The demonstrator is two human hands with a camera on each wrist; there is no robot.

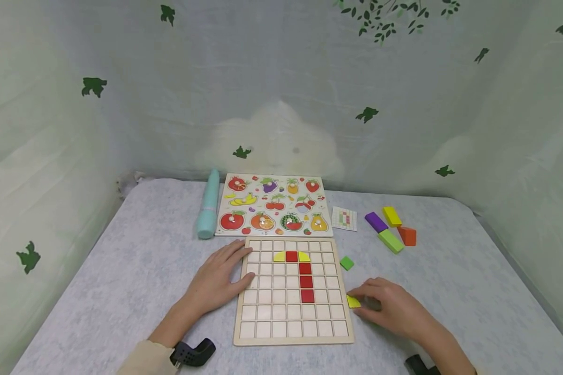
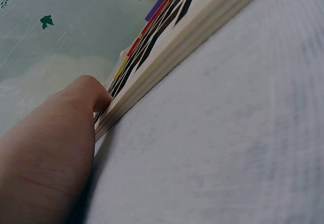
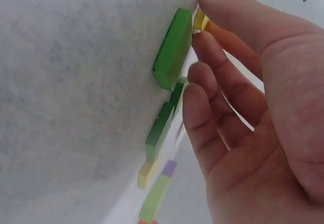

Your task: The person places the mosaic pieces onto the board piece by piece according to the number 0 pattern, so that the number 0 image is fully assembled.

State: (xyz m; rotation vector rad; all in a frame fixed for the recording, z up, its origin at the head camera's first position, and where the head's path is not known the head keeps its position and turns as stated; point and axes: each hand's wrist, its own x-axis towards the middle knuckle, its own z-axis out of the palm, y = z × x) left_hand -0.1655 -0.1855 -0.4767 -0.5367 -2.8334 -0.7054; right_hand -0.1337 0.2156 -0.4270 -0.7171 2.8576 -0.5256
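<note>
Our right hand [image 1: 394, 310] seems to pinch the yellow tile [image 1: 353, 301] just beside the grid board [image 1: 293, 338]'s right edge; our left hand [image 1: 220, 276] presses flat, steadying the opposite edge.

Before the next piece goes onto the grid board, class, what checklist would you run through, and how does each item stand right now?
1. Board held steady: ok, the left hand rests flat on its left edge.
2. Piece in hand: ok, the right hand pinches a yellow piece beside the board's right edge.
3. Free cells beside the red column: ok, cells on both sides are empty.
4. Yellow corners seated flush: cannot tell.
5. Pattern card readable: cannot tell, too small.
6. Spare pieces within reach: ok, the green square lies just right of the board.
</note>
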